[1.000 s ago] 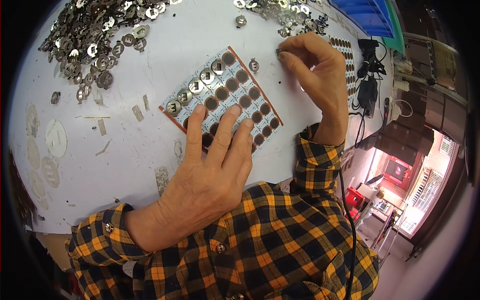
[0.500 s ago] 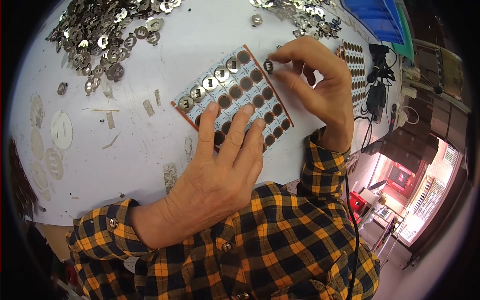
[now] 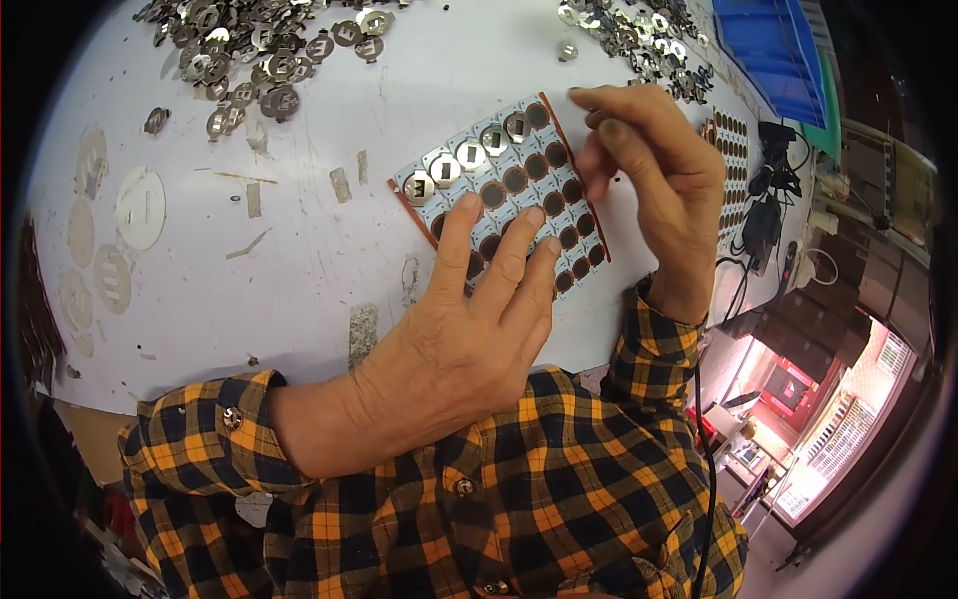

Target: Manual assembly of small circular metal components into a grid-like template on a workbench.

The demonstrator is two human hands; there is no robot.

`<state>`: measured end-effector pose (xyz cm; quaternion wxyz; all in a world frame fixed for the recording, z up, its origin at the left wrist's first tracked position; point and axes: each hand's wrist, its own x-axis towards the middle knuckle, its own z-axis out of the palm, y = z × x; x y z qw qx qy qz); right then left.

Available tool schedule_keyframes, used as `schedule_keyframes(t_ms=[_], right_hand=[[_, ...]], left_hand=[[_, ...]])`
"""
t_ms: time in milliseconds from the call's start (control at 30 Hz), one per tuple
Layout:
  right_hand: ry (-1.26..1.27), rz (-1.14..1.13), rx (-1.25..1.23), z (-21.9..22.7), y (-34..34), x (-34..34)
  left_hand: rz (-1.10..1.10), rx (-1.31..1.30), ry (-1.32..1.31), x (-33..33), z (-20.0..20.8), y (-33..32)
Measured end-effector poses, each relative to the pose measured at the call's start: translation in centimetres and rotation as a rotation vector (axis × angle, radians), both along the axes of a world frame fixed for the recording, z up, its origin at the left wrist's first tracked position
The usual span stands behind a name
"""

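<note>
A light-blue panel of small circuit boards (image 3: 406,207), edged with reddish-brown strips and covered in rows of dark round pads, lies tilted on the white table. Several round silver coin-cell clips (image 3: 470,155) sit in a line along its upper-left row. My left hand (image 3: 454,319) rests flat on the panel's lower part, fingers spread, hiding some pads. Just beyond the panel's right edge, my right hand (image 3: 654,160) is raised with thumb and fingers drawn together. Whatever lies between those fingertips is mostly hidden.
A large heap of metal clips (image 3: 249,45) lies at the far left, a smaller heap (image 3: 649,40) at the far right. A second panel (image 3: 731,170), black cables (image 3: 763,220) and a blue bin (image 3: 763,50) stand along the right side. Worn tape marks (image 3: 363,334) dot the table.
The whole scene has shifted rightward in view. My right hand has curled its fingers inward; the clip earlier seen between its fingertips no longer shows clearly. My left hand stays on the panel.
</note>
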<state>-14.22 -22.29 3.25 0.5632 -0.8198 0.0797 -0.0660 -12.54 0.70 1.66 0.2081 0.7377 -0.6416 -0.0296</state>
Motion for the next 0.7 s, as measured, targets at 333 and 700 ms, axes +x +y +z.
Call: schedule_keyframes(t_ms=[333,700], right_hand=[[0.219,0.011,0.02,1.0,1.1,1.0],[-0.082,0.388,-0.545,-0.3,-0.9,3.6]], left_hand=[[0.017,-0.041,-0.024,-0.1,-0.3,0.1],[0.016,-0.053,-0.002,-0.2,-0.5,0.2]])
